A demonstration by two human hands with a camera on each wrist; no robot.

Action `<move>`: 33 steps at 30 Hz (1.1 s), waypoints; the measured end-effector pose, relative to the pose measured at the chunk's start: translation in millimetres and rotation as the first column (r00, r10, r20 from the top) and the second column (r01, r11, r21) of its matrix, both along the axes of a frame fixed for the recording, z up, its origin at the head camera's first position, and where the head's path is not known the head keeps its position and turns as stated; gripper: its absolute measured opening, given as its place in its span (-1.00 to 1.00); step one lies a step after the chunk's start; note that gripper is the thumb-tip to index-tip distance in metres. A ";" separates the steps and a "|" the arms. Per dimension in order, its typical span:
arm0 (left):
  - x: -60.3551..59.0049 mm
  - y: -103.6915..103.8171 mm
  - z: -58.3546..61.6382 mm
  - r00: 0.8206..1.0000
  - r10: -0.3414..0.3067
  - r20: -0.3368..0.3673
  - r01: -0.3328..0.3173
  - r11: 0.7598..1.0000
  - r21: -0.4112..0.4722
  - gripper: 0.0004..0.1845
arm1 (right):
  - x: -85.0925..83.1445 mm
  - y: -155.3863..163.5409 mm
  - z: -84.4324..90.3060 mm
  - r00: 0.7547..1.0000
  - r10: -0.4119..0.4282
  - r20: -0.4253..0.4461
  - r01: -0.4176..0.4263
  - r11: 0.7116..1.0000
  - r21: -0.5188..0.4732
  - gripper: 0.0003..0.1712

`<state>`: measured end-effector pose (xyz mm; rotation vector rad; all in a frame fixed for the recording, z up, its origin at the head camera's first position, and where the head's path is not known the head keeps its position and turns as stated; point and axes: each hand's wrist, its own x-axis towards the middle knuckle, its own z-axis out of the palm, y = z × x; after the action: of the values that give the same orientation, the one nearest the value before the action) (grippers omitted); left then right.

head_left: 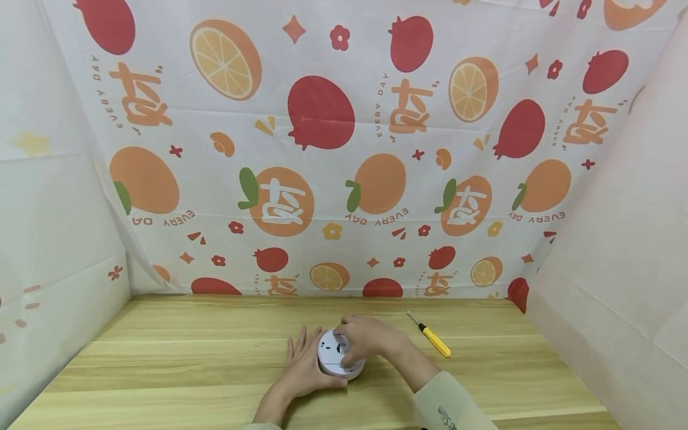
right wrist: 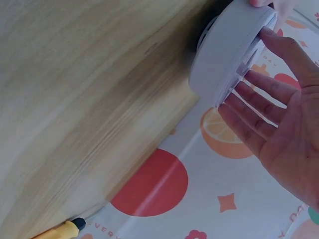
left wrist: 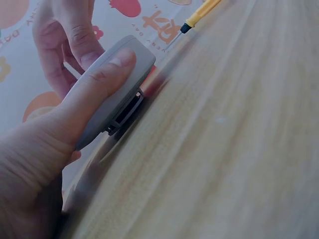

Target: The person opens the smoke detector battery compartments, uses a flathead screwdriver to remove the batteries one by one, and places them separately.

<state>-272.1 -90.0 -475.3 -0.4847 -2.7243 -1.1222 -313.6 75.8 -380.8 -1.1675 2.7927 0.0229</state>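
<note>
A round white smoke detector sits on the wooden table with its flat, marked face up. My left hand grips its side, the thumb along the near edge and the fingers spread round the left. In the left wrist view the thumb presses the rim of the detector, and a slotted part shows beneath it. From above, my right hand holds across the face, thumb near and fingers toward the far rim. The right wrist view shows the right hand's fingertips at the edge of the face.
A screwdriver with a yellow handle lies on the table to the right, its shaft pointing away. Behind the table hangs a fruit-printed cloth. Pale cloth walls stand at both sides.
</note>
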 end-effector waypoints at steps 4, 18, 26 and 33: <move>0.2 1.5 0.5 1.000 0.004 0.001 -0.004 1.000 -0.001 0.22 | -1.1 1.1 -0.1 1.000 0.007 0.008 -0.007 1.000 0.005 -0.34; -1.9 2.9 -4.2 0.998 0.047 -0.044 -0.046 0.998 0.032 0.19 | -3.9 3.3 0.1 0.994 0.098 0.039 -0.100 0.993 0.069 -0.21; -3.5 0.7 -2.3 0.997 0.058 -0.042 -0.058 0.998 0.005 0.22 | -8.5 4.6 1.5 0.983 0.181 0.042 -0.183 0.981 0.066 -0.20; -3.1 1.9 -2.0 0.997 0.052 -0.056 -0.051 0.999 0.014 0.18 | -12.2 10.8 -1.6 0.965 0.260 0.031 -0.261 0.965 0.025 -0.19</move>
<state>-275.2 -88.1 -477.3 -0.4348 -2.6645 -1.0956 -325.8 86.6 -382.4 -1.5062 2.5855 0.0696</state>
